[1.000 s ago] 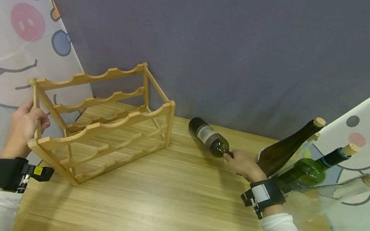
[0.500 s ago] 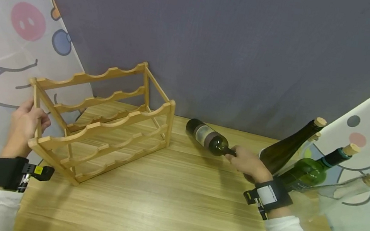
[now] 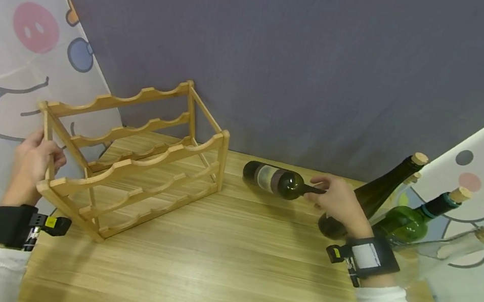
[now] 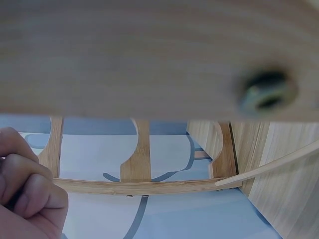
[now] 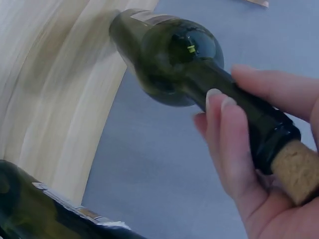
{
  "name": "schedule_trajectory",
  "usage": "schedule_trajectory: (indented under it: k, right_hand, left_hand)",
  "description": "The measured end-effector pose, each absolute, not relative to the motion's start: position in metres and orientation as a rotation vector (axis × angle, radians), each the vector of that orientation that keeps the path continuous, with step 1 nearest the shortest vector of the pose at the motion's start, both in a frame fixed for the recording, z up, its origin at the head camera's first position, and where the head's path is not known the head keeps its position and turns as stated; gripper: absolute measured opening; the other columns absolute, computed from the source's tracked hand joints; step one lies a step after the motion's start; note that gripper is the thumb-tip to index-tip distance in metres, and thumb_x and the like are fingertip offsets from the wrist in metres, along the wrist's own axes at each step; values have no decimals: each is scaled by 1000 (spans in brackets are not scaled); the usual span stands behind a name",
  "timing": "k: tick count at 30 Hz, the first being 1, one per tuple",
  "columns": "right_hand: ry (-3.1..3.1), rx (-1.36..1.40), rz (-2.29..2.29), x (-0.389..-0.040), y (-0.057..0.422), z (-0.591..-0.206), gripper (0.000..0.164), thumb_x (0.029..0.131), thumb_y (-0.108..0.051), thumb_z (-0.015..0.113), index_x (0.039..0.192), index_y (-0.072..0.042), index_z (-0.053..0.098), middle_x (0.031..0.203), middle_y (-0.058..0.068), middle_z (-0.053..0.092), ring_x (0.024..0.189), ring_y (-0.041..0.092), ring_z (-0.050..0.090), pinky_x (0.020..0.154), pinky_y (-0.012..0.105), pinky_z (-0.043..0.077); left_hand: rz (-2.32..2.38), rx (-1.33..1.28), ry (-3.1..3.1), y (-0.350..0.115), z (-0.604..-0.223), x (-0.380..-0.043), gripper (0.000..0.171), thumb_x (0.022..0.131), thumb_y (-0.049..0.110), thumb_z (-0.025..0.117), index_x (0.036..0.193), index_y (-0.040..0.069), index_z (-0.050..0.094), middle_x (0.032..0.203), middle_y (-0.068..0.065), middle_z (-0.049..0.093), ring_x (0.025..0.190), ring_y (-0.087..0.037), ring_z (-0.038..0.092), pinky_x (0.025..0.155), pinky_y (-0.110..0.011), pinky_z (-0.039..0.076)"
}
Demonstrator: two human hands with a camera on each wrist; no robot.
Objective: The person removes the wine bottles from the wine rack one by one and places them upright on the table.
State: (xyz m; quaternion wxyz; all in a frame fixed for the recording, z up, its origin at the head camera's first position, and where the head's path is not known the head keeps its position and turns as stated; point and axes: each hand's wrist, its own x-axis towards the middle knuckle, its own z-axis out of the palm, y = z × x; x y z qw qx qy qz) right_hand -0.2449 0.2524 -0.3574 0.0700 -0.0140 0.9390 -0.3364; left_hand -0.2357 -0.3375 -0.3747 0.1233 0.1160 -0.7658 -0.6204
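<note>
My left hand [image 3: 35,164] grips an end post of the wooden wine rack [image 3: 222,161], which stands on the left of the table. In the left wrist view, curled fingers [image 4: 35,191] show at the left edge, and a blurred board with a bolt fills the top. My right hand [image 3: 338,202] holds a dark wine bottle [image 3: 269,178] by its neck. The bottle is tilted, its neck raised and its base towards the rack; whether the base touches the table I cannot tell. Thumb and fingers surround the neck in the right wrist view, with the cork [image 5: 297,174] near the palm.
Corked bottles stand at the right: a dark one [image 3: 376,189] close behind my right hand, a green one [image 3: 404,223] and a clear one [image 3: 445,249]. Another cork [image 3: 412,178] shows behind them. A grey panel [image 3: 299,66] borders the wooden table [image 3: 217,270] at the back.
My right hand has moved right and slightly up, raising the bottle's neck. The bottle has swung from slanting to nearly level across the view. The left hand and rack have stayed put.
</note>
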Motion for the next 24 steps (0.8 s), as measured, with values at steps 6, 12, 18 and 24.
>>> schedule_trajectory:
  k: [6,12,18,24]
  right_hand:
    - [2781,46,-1447,-245,255,-363,39,91,-24,70,124,-7,61,109,7,72,77,9,69,77,30,57]
    - [2610,217,-1959,-252,250,-379,39,88,-22,74,119,-2,63,90,-16,73,73,6,59,71,23,44]
    - [2350,270,-2370,-260,246,-391,24,92,-24,70,108,-7,63,100,-12,72,86,10,52,74,17,42]
    - [2229,214,-2506,-264,245,-395,19,97,-28,61,109,-15,52,111,-8,68,108,4,58,108,27,42]
  left_hand:
    - [-1905,329,-2156,-337,-375,-235,67,92,3,36,157,8,20,57,7,54,45,-8,46,40,-24,33]
    - [-1889,353,-2161,-337,-375,-235,65,92,3,37,156,9,26,58,8,55,46,-7,47,41,-23,35]
    - [-1828,362,-2214,-336,-375,-235,67,91,4,36,156,7,22,55,7,54,45,-9,45,41,-25,33]
    - [-1779,375,-2255,-336,-373,-236,67,92,5,36,157,8,19,56,9,54,45,-8,45,41,-24,34]
